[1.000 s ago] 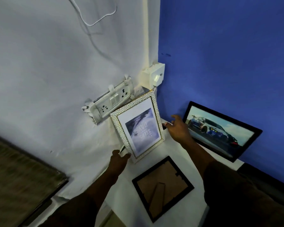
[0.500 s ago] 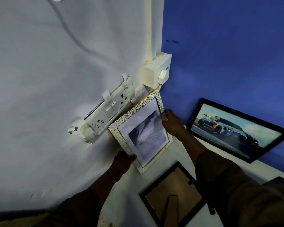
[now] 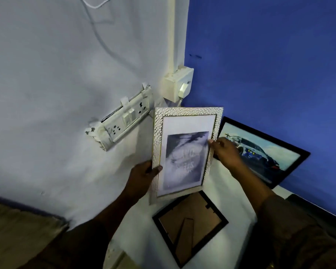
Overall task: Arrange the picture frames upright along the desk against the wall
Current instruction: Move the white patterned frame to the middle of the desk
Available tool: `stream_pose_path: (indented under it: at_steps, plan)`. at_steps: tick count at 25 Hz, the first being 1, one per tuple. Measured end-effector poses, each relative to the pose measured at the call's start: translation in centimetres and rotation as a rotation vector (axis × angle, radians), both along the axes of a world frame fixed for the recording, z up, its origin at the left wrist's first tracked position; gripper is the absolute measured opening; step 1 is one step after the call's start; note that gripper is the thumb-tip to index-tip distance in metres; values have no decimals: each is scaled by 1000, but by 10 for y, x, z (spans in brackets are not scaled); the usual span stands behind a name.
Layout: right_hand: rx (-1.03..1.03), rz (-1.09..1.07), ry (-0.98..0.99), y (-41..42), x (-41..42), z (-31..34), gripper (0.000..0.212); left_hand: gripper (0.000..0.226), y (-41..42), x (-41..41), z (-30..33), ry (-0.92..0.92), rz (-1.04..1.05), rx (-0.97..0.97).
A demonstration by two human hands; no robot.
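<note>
**Silver frame held in both hands above the white surface**

Nearest the camera, on the white surface (image 3: 142, 239), a black frame (image 3: 190, 228) lies face down, its brown backing board and folded stand showing. Just above it, both hands hold a silver textured frame (image 3: 184, 152) upright and lifted, its lower edge overlapping the far corner of the black frame in view. Its picture, a grey blurred print on white paper, faces the camera. The left hand (image 3: 142, 176) is closed on the frame's lower left edge, thumb over the front border and fingers hidden behind. The right hand (image 3: 224, 152) grips the right edge about halfway up, thumb tip on the front border.

Farther right, a black-framed car photo (image 3: 260, 151) stands on its long side, leaning against the blue wall (image 3: 270, 65). Its left end is partly hidden behind the silver frame and the right hand.

Farther left, on the white wall (image 3: 56, 74), a loose socket strip (image 3: 124, 123) hangs tilted. A white switch box (image 3: 177, 84) sits in the corner where the two walls meet, above the silver frame.
</note>
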State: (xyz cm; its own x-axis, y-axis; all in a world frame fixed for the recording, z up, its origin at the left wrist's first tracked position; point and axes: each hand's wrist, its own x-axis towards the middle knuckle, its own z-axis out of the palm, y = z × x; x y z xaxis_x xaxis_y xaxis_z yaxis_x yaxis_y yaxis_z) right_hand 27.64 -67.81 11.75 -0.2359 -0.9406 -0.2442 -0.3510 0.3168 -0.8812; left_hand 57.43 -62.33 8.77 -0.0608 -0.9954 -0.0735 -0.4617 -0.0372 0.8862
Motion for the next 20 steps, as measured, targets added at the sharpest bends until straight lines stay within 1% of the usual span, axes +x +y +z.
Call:
stream_pose_path:
  at_steps: [2,4,5,6,7,8,10,11,12,13,14,16,18,20]
  plan:
    - [32,37,-78,29,-23,4,38,23,11,-16,32,12,66,-136]
    - [44,42,-11,66,-31,31,45,22,24,-32,69,-47,53,-233]
    - [4,52,103,87,-34,50,46,24,32,-40,86,-122,9,-268]
    - [-64,50,262,107,-36,68,43,27,40,-48,101,-243,-49,-301]
    - [-173,20,426,124,-37,85,40,29,45,-55,113,-393,-105,-329]
    - [-340,18,564,144,-38,103,38,31,52,-64,127,-545,-157,-360]
    - [-648,103,783,182,-39,129,42,29,70,-85,152,-780,-260,-415]
    - [-712,187,893,195,-41,134,47,28,80,-94,162,-862,-309,-439]
    - [-719,276,987,206,-43,135,50,27,92,-102,172,-931,-357,-465]
    - [-675,355,1048,215,-43,134,50,26,103,-109,180,-984,-396,-496]
    - [-621,403,1080,224,-43,132,49,26,115,-116,188,-1019,-422,-532]
    - [-583,395,1092,239,-42,128,44,26,136,-128,199,-1060,-442,-593]
    - [-588,303,1011,257,-44,126,39,28,158,-138,203,-1089,-437,-672]
    - [-595,191,915,278,-48,126,38,28,180,-142,202,-1065,-392,-811]
